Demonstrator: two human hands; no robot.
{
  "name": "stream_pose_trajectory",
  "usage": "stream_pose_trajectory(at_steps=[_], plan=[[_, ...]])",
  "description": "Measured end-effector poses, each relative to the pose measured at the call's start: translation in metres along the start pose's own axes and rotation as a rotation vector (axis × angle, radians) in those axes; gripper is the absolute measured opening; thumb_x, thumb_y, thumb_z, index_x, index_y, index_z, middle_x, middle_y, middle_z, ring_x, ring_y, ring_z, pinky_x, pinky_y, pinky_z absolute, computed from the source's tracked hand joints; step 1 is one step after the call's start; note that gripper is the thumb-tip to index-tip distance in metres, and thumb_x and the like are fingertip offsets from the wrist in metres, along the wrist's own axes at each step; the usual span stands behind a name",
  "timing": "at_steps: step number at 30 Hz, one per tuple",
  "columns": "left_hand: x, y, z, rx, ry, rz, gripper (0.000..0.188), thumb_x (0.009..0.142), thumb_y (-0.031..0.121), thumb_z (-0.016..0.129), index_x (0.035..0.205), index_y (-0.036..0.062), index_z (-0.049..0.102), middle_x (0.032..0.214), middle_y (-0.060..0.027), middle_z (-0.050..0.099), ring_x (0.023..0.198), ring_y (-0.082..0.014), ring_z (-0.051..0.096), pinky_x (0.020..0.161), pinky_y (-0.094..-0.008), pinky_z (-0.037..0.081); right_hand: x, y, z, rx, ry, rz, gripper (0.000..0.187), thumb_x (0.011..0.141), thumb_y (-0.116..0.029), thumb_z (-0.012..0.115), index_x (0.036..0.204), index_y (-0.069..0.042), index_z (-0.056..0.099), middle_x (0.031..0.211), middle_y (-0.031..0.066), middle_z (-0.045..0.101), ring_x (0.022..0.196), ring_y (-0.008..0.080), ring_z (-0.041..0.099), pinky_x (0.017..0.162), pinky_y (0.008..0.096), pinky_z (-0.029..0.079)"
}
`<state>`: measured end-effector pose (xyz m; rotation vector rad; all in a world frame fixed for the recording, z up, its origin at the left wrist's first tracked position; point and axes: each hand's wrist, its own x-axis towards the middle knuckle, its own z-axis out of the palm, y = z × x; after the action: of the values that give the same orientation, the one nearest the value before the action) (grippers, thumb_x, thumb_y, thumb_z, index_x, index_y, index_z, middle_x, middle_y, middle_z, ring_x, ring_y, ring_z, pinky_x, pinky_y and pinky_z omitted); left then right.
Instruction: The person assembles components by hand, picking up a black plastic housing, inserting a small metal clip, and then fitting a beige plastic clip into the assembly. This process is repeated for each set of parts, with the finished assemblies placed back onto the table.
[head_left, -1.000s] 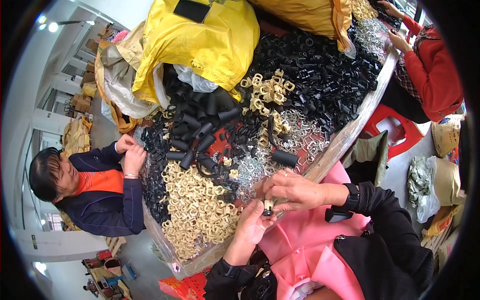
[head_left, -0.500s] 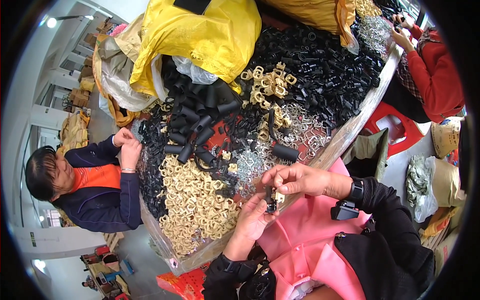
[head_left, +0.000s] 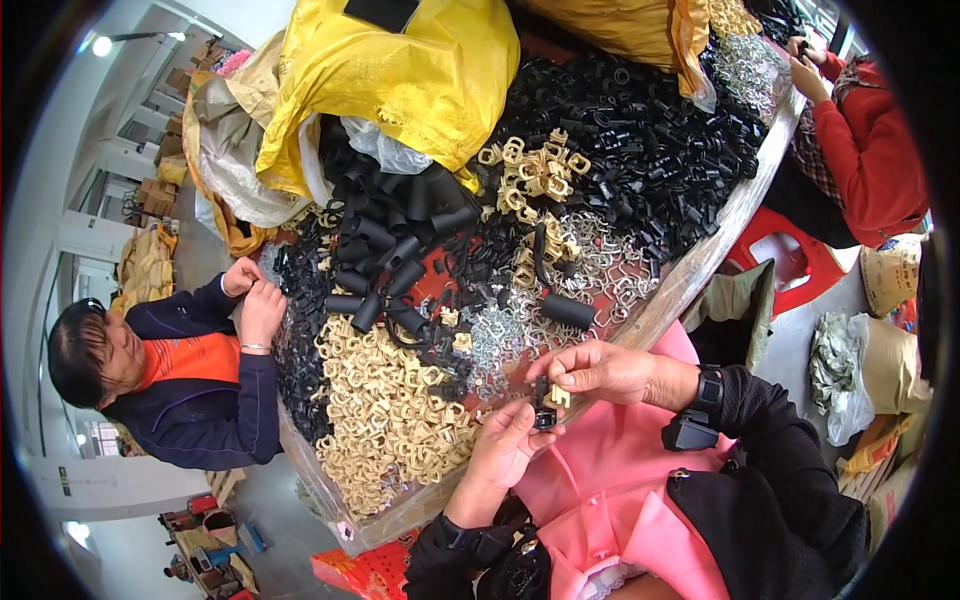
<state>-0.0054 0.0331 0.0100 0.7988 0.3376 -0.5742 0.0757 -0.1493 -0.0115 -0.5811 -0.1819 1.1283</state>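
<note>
Close over the table's near edge, my left hand [head_left: 503, 445] pinches a small black plastic part [head_left: 544, 410] between thumb and fingers. My right hand [head_left: 610, 373] is closed on a beige plastic clip [head_left: 559, 397], held right against the black part. Whether the two pieces are joined I cannot tell. Left of my hands lies a heap of similar beige clips [head_left: 385, 420]. Small silver metal pieces [head_left: 497, 335] are spread just beyond my fingers, and a black tube [head_left: 568, 311] lies near my right hand.
Black tubes [head_left: 375, 235] and a big pile of black parts [head_left: 640, 150] cover the far table. Yellow sacks [head_left: 400, 90] stand behind. A co-worker in a dark jacket [head_left: 200, 385] works at left, another in a red sleeve [head_left: 865, 165] at right, near a red stool [head_left: 800, 255].
Both my hands stay close together, with slight finger shifts. The black part and the beige clip have turned a little and sit closer together.
</note>
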Motion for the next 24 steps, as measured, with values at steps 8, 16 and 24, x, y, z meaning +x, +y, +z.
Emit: stream_pose_trajectory(at_steps=[8, 16, 24], plan=[[-0.002, 0.002, 0.002, 0.105, 0.039, -0.052, 0.030, 0.086, 0.021, 0.047, 0.102, -0.0038, 0.049, 0.090, -0.0153, 0.058, 0.077, -0.0220, 0.060, 0.065, -0.0260, 0.051, 0.000, -0.012, 0.003, -0.684, -0.006, -0.259, 0.015, 0.084, -0.018, 0.052, 0.079, -0.003, 0.054, 0.108, 0.0088, 0.045, 0.100, 0.0162, 0.044, 0.086, 0.0303, 0.035], [-0.005, 0.003, 0.004, 0.122, 0.024, -0.066, 0.031, 0.087, 0.023, 0.047, 0.101, -0.0042, 0.049, 0.087, -0.0144, 0.059, 0.074, -0.0211, 0.061, 0.063, -0.0253, 0.051, -0.001, -0.022, 0.011, -0.906, -0.071, -0.293, 0.019, 0.084, -0.021, 0.052, 0.074, -0.005, 0.050, 0.109, 0.0105, 0.044, 0.103, 0.0196, 0.041, 0.087, 0.0332, 0.033], [-0.006, 0.001, 0.005, 0.115, 0.034, -0.078, 0.031, 0.085, 0.025, 0.049, 0.096, -0.0037, 0.051, 0.085, -0.0138, 0.059, 0.072, -0.0207, 0.061, 0.060, -0.0240, 0.051, -0.002, -0.021, 0.012, -0.859, -0.116, -0.266, 0.020, 0.084, -0.021, 0.051, 0.074, -0.005, 0.050, 0.110, 0.0103, 0.044, 0.104, 0.0192, 0.041, 0.087, 0.0335, 0.032]])
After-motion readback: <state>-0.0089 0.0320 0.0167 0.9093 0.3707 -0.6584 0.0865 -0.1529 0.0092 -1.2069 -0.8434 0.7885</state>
